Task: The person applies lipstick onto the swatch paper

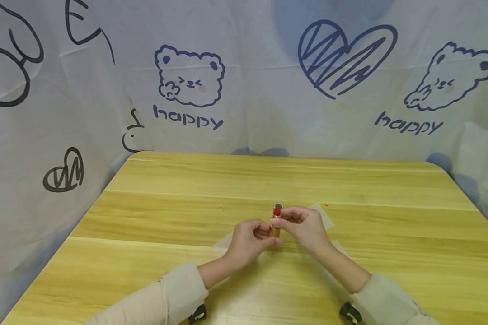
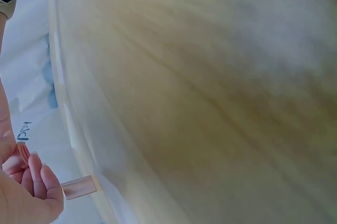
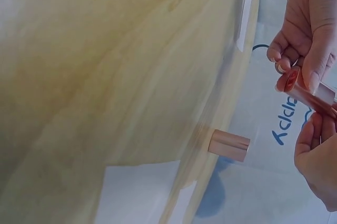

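Observation:
A lipstick (image 1: 277, 212) with its red bullet exposed is held upright over the table by both hands. Low on its rose-gold tube (image 3: 311, 93), my left hand (image 1: 246, 239) grips with curled fingers and thumb. My right hand (image 1: 307, 225) pinches the upper part of the tube near the bullet. A red mark shows on the tube's bottom end in the right wrist view. Close behind the hands stands a rose-gold cap (image 3: 229, 145), also visible in the left wrist view as a cap (image 2: 79, 187) beyond the left fingers. Fingers hide much of the tube.
White paper pieces (image 1: 323, 215) lie on the wooden table (image 1: 166, 180) around the hands, one partly under the left hand. Black devices (image 1: 351, 312) sit under both sleeves. White sheeting (image 1: 264, 90) with drawings borders the table's back and left.

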The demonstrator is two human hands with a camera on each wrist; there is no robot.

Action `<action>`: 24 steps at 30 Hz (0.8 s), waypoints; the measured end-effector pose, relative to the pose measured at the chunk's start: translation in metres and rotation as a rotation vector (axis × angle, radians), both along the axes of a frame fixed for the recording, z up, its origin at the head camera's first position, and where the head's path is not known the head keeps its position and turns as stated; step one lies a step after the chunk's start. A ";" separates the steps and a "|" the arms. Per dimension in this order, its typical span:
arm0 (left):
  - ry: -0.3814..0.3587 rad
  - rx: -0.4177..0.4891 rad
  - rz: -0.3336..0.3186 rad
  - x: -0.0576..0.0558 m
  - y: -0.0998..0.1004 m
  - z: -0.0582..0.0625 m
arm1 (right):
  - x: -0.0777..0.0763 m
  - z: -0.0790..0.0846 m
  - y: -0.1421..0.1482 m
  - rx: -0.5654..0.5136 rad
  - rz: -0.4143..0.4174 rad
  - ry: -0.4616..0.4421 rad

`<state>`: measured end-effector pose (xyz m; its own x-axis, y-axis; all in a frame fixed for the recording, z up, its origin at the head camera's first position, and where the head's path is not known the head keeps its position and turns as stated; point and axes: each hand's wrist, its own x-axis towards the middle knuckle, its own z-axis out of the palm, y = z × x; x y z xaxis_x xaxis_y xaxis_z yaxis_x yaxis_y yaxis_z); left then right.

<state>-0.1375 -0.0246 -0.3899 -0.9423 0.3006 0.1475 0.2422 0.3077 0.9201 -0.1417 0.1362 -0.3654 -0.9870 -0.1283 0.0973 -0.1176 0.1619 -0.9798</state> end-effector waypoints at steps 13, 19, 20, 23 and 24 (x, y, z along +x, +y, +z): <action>-0.145 0.017 -0.197 -0.009 -0.010 0.001 | -0.001 0.006 0.004 0.017 0.030 -0.010; -0.163 0.036 -0.269 -0.012 -0.013 0.001 | -0.001 0.009 0.005 -0.012 0.078 0.000; -0.163 0.043 -0.278 -0.013 -0.013 0.001 | -0.001 0.010 0.005 -0.017 0.085 0.001; -0.177 0.066 -0.301 -0.014 -0.015 0.001 | -0.001 0.010 0.006 -0.032 0.108 0.006; -0.182 0.071 -0.309 -0.014 -0.016 0.001 | -0.001 0.010 0.006 -0.034 0.117 0.007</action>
<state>-0.1514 -0.0403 -0.3886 -0.8216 0.5699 0.0170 0.1444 0.1792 0.9731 -0.1426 0.1421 -0.3549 -0.9647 -0.2391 0.1101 -0.1403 0.1130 -0.9836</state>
